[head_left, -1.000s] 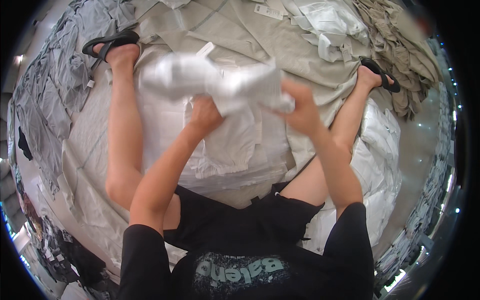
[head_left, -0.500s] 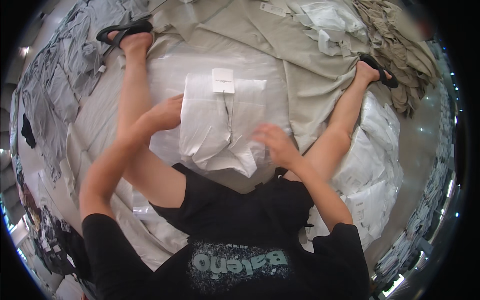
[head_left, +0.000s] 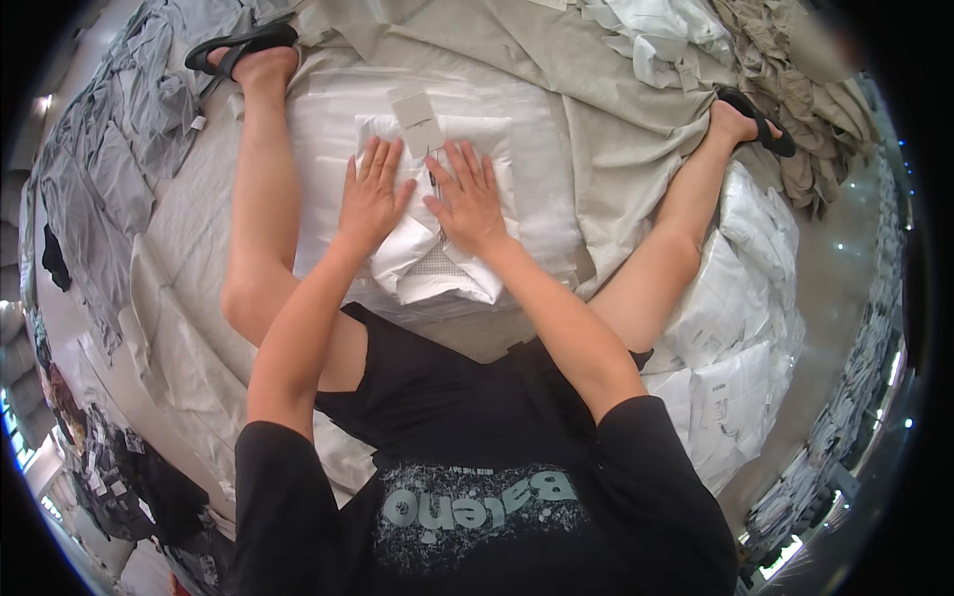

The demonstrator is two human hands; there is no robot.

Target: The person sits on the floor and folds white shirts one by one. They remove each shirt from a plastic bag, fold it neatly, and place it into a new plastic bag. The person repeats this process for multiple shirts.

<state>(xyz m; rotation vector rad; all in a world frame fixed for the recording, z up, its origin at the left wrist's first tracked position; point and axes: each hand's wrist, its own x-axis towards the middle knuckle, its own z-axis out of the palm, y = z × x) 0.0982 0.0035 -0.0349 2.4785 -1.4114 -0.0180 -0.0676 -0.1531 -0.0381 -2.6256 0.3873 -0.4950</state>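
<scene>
Between my spread legs lies a folded white shirt, its collar toward me. It rests on a stack of clear plastic bags. My left hand presses flat on the shirt's left side, fingers spread and pointing away from me. On its right side my right hand lies flat too, with fingers stretched out. A pale card hang tag sits at the shirt's far edge, just beyond my fingertips. Part of the shirt front is hidden under both hands.
Bagged white garments are piled along my right leg. Grey garments heap at the left, and brown garments at the far right. More white packages lie at the back. Wrinkled beige cloth covers the floor around me.
Both hands have moved onto the shirt and now lie flat on it. My left hand came in from the shirt's left edge. The tag has tilted and shifted left.
</scene>
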